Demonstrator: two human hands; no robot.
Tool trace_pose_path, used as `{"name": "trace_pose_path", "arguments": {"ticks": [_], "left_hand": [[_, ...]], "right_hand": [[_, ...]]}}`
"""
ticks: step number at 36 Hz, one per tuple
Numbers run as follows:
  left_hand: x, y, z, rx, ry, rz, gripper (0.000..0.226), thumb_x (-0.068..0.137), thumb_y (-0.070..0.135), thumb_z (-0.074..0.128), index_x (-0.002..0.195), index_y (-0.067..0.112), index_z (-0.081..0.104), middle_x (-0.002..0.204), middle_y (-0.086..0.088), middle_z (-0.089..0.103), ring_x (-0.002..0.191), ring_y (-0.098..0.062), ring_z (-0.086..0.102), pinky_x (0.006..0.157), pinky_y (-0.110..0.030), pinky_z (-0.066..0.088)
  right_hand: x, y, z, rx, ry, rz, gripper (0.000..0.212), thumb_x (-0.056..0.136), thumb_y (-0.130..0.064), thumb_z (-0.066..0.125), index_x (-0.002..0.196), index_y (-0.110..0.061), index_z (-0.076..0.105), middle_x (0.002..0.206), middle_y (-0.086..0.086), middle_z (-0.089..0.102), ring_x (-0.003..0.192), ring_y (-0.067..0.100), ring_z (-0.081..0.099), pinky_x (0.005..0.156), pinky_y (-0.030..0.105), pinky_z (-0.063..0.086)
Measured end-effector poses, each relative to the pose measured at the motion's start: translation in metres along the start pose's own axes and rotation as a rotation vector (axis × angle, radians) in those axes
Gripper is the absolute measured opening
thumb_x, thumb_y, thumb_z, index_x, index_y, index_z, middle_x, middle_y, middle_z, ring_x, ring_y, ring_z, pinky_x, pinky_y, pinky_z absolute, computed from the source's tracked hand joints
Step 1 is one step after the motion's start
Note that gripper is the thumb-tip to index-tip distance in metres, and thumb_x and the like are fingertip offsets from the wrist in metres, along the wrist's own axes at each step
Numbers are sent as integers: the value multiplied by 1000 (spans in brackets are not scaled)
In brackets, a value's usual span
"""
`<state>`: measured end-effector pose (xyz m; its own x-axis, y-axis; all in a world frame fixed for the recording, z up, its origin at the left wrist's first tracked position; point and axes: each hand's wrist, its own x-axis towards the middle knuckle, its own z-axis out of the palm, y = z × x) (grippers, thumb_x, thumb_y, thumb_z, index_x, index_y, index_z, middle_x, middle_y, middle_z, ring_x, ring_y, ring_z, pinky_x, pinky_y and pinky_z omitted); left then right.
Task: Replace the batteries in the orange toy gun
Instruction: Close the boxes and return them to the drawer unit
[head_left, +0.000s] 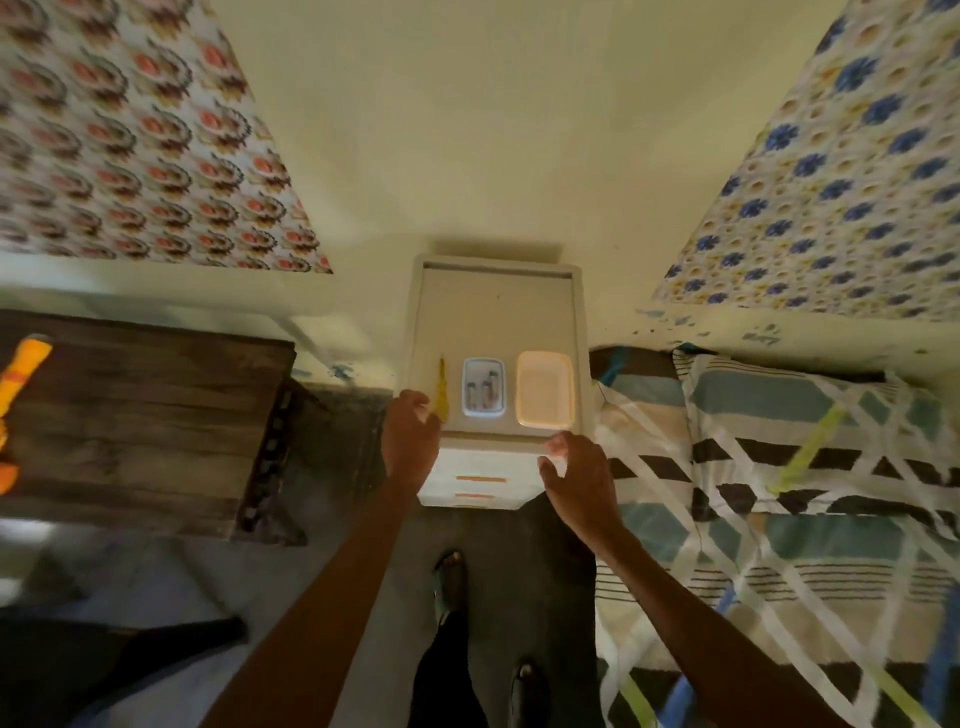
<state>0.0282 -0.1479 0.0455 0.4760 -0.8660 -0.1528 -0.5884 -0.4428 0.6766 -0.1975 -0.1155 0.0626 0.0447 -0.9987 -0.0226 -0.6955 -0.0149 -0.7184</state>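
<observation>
Noted at 9 o'clock, cut by the frame's left edge: orange toy gun (21, 384), smooth plastic, lying on a dark table (145, 415) of rough planked wood, well apart from both hands. Table's right edge square, with a strip of open floor between it and the drawers.

Found at centre: white plastic drawer unit (498, 312), boxy, with a raised rim round a flat top and orange-striped drawer fronts below. Back half of the top bare.

Ranged along the top's front, 7 to 5 o'clock:
- yellow screwdriver (442, 389), slim, pointing to 12;
- small clear box (483, 387), rounded corners, holding batteries (480, 392) standing on end;
- cream tub (545, 389), rectangular, soft-cornered, just beside the box.

Left hand (410, 436) at the top's 7 o'clock corner, fingers curled, just beside the screwdriver handle. Too blurred to tell whether clamped on anything.

Right hand (576, 478) at the 5 o'clock corner, fingers bent to the front rim, thumb held apart below. Grip not confirmed.

Seen at 3 o'clock: bed (779, 467) in striped, criss-crossed woven cloth, close against the unit's right side.
</observation>
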Motion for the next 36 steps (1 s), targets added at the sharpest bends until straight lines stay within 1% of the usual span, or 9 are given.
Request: {"name": "trace_pose_path", "arguments": {"ticks": [3, 6, 10, 13, 16, 19, 25, 28, 36], "left_hand": [[-38, -12, -2, -66, 15, -4, 15, 92, 10, 54, 98, 11, 68, 95, -1, 67, 81, -7, 56, 70, -7, 36], [-73, -44, 12, -88, -28, 36, 15, 90, 7, 55, 89, 14, 68, 88, 9, 64, 72, 6, 53, 63, 3, 35], [-89, -86, 47, -102, -134, 84, 16, 92, 15, 55, 89, 16, 71, 88, 12, 68, 76, 14, 56, 67, 0, 39], [-85, -115, 84, -144, -230, 167, 42, 94, 43, 46, 103, 11, 72, 103, -1, 72, 93, -5, 66, 83, -24, 55], [-75, -133, 121, -50, -321, 173, 38, 92, 28, 51, 122, 7, 63, 122, -11, 65, 115, -25, 61, 100, -42, 48], [-64, -152, 161, 106, -344, 218, 49, 93, 14, 55, 141, 11, 45, 142, -9, 50, 131, -25, 46, 110, -38, 38], [-46, -164, 201, 313, -336, 266, 74, 87, 21, 64, 150, 16, 27, 154, -5, 35, 140, -23, 35, 107, -40, 39], [-44, -169, 205, 391, -307, 305, 76, 84, 20, 66, 150, 17, 29, 153, -7, 35, 137, -26, 38, 103, -42, 40], [-89, -160, 173, 480, -337, 279, 65, 76, 21, 71, 137, 18, 47, 143, -4, 48, 122, -26, 48, 98, -40, 41]], "right_hand": [[-9, 12, 9, -62, -51, -108, 24, 91, -28, 63, 111, -17, 59, 111, 3, 64, 105, 15, 60, 92, 26, 47], [-16, 27, 22, -296, -78, -256, 41, 87, -29, 68, 124, -15, 57, 125, 5, 61, 118, 19, 57, 95, 24, 41], [-16, 44, 38, -508, -92, -378, 60, 81, -22, 76, 134, -14, 50, 137, 9, 53, 126, 25, 52, 96, 36, 50], [-10, 58, 50, -607, -95, -418, 70, 81, -20, 75, 142, -14, 42, 146, 11, 44, 133, 28, 45, 101, 38, 46], [-8, 68, 60, -631, -84, -409, 77, 82, -21, 73, 148, -14, 33, 151, 12, 36, 139, 30, 36, 106, 45, 43], [-6, 80, 78, -614, -45, -393, 80, 83, -21, 71, 150, -14, 28, 153, 12, 33, 142, 31, 30, 107, 49, 41], [-7, 86, 95, -611, 11, -347, 85, 83, -19, 71, 152, -14, 22, 157, 9, 25, 147, 26, 19, 113, 40, 28], [-8, 86, 96, -614, 6, -341, 87, 83, -17, 71, 153, -14, 19, 158, 9, 21, 148, 25, 14, 114, 38, 24], [-10, 72, 76, -662, -204, -322, 111, 71, -17, 80, 155, -14, 8, 161, 10, 9, 148, 30, 10, 102, 42, 44]]}}
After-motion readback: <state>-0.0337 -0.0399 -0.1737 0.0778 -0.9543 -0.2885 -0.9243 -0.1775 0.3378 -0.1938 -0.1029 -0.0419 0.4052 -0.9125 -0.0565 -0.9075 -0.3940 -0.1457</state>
